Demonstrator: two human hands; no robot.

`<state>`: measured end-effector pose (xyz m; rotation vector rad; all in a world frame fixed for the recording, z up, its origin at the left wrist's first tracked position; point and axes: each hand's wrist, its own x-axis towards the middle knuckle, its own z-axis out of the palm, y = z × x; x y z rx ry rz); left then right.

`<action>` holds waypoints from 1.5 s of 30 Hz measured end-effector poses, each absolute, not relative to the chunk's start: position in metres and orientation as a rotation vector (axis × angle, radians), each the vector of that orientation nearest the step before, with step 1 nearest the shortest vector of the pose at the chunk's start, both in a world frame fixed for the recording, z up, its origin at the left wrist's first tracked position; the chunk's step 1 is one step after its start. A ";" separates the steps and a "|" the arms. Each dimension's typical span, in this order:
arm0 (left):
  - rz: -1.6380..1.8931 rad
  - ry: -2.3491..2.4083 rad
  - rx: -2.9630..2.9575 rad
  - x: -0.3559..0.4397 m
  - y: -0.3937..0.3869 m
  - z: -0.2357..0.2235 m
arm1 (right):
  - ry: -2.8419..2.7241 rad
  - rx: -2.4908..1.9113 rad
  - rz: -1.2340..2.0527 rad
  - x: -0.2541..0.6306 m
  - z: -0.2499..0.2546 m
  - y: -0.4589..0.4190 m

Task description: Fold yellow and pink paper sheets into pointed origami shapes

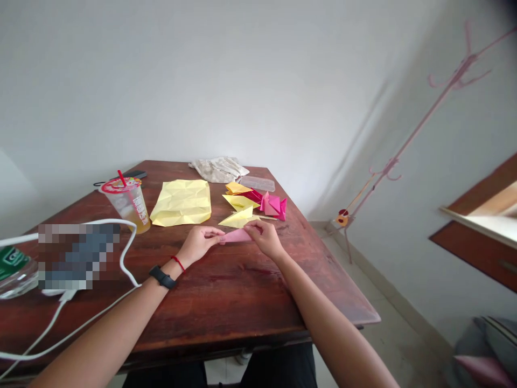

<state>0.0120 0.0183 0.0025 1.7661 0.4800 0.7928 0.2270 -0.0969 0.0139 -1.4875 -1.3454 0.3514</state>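
A narrow folded strip of pink paper (pixel 236 236) stretches between my two hands, low over the dark wooden table. My left hand (pixel 200 241) pinches its left end between thumb and fingers. At the other end, my right hand (pixel 264 237) is closed on the paper. Just beyond my hands lies a pale yellow folded paper piece (pixel 239 217), with another yellow folded piece (pixel 241 202) behind it. Bright pink folded paper (pixel 274 206) and an orange-yellow piece (pixel 237 187) sit in the same cluster. A creased yellow paper sheet (pixel 182 202) lies flat to the left.
A plastic drink cup (pixel 128 205) with a red straw stands left of the yellow sheet. White cables (pixel 128 258) loop across the table's left side near a plastic bottle (pixel 16 272). A cloth (pixel 218 168) and a clear plastic box (pixel 257 184) lie at the back.
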 end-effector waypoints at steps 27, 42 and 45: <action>0.864 0.437 1.957 0.015 0.001 0.008 | -1.272 -1.527 0.352 0.207 0.023 -0.104; 0.761 0.513 1.929 0.015 -0.002 0.009 | -1.120 -1.362 0.449 0.212 0.012 -0.098; 0.829 0.524 1.823 0.015 0.001 0.009 | -0.970 -1.246 0.656 0.208 0.015 -0.099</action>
